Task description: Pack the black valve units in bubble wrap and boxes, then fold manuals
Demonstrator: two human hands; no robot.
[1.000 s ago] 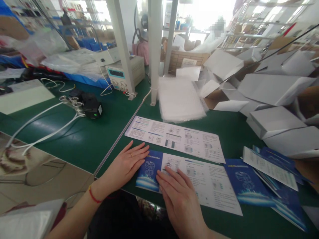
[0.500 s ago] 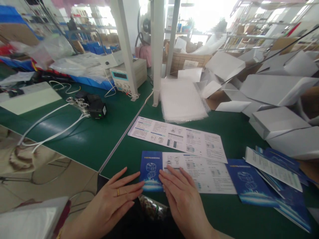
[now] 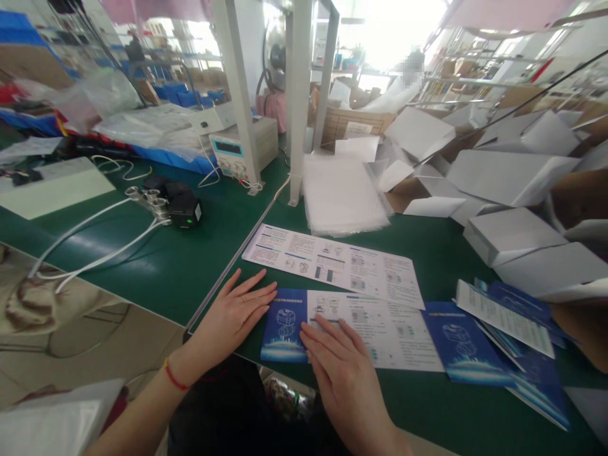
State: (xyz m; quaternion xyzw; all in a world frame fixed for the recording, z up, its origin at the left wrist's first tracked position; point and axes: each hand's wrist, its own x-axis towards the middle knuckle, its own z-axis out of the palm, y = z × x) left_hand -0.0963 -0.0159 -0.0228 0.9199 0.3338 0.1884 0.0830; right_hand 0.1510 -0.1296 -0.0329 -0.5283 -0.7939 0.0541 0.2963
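Note:
A leaflet [image 3: 399, 335] with a blue cover panel and white printed panels lies partly folded on the green table in front of me. At the upper left edge of its blue panel rests my left hand [image 3: 237, 313], palm down with fingers stretched out. My right hand [image 3: 339, 358] lies flat across the white part, close to the fold, its fingers extended. Behind it an unfolded leaflet [image 3: 332, 263] shows its white printed side and overlaps the front one slightly. Several folded blue leaflets [image 3: 468, 342] lie on the right in a loose pile.
White boxes [image 3: 513, 177] are heaped at the right. A stack of clear plastic bags [image 3: 344, 196] lies by the metal post [image 3: 299, 107]. A power supply [image 3: 244, 149] stands behind it. Black devices with metal fittings and white cables [image 3: 183, 206] sit at the left.
My left hand has moved up and away from me along the blue panel's left edge. The right hand has stayed on the leaflet, nearly still. The view has shifted slightly.

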